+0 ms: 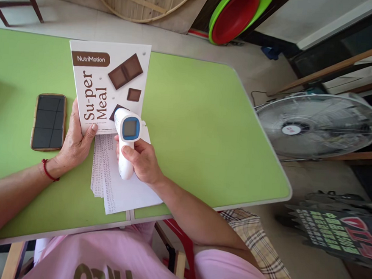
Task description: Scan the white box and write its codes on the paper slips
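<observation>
The right grip [146, 162] wraps the handle of a thermometer [130, 129], long axis aimed toward the far side of the counter [199, 136], head overlapping the lower right of a box [99, 61] clasped at lower left by the left grip [75, 143].

Left forearm [16, 197] enters at the lower left edge and rises to the left hand [74, 140], left of centre — closed in a grip, left thumb [90, 134] angled up and rightward. Right forearm [193, 212] slants up-left from the lower right; right hand [144, 161], near centre — curled tight, right thumb [130, 153] uppermost.
</observation>
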Action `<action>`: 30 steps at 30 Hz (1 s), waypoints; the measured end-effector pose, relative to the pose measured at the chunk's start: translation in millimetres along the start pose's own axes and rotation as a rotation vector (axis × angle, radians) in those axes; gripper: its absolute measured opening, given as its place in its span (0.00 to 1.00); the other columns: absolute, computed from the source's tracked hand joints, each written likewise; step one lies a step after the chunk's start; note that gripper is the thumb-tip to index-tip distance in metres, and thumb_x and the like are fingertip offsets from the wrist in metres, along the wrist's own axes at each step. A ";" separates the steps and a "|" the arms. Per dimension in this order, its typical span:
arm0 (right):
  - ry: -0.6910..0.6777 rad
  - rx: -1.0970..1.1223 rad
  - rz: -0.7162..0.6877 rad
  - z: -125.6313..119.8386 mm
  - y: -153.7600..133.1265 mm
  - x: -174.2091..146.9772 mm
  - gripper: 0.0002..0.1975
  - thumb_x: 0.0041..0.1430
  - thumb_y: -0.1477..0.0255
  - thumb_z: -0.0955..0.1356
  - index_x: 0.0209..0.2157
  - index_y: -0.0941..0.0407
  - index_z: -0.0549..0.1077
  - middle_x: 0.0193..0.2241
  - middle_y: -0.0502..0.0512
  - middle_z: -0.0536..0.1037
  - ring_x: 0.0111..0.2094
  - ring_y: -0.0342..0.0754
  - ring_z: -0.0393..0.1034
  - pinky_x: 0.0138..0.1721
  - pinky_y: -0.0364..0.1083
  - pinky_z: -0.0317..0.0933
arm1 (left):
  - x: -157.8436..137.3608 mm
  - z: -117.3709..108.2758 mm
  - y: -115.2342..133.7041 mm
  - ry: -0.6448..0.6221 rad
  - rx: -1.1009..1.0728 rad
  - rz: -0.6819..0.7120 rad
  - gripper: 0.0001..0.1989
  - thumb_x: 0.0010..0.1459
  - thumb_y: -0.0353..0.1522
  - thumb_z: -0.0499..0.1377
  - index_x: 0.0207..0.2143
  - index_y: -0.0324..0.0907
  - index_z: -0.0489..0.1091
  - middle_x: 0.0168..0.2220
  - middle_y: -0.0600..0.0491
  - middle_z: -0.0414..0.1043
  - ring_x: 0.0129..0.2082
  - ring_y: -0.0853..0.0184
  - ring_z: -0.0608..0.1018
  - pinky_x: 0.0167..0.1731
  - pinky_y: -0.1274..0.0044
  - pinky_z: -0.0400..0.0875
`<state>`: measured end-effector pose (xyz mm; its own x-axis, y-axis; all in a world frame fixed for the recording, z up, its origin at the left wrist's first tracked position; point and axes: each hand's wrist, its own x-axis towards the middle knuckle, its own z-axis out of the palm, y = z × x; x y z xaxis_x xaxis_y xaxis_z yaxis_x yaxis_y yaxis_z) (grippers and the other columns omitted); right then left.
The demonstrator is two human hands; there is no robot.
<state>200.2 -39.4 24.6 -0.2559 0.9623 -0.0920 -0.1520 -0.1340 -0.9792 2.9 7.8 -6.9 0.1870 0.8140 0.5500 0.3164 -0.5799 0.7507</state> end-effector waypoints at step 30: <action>0.141 -0.424 -0.343 -18.8 -11.7 1.5 0.20 0.51 0.55 0.73 0.39 0.54 0.73 0.29 0.51 0.76 0.28 0.45 0.66 0.30 0.47 0.66 | 4.0 1.5 -13.3 0.059 -0.181 -0.074 0.43 0.57 0.47 0.67 0.67 0.54 0.47 0.63 0.44 0.58 0.62 0.52 0.68 0.52 0.65 0.78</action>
<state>219.5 -32.0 32.5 -0.1249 0.9603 0.2496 0.2001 0.2708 -0.9416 0.8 18.9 -15.2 0.1126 0.8545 0.5071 0.1542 -0.5192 0.8406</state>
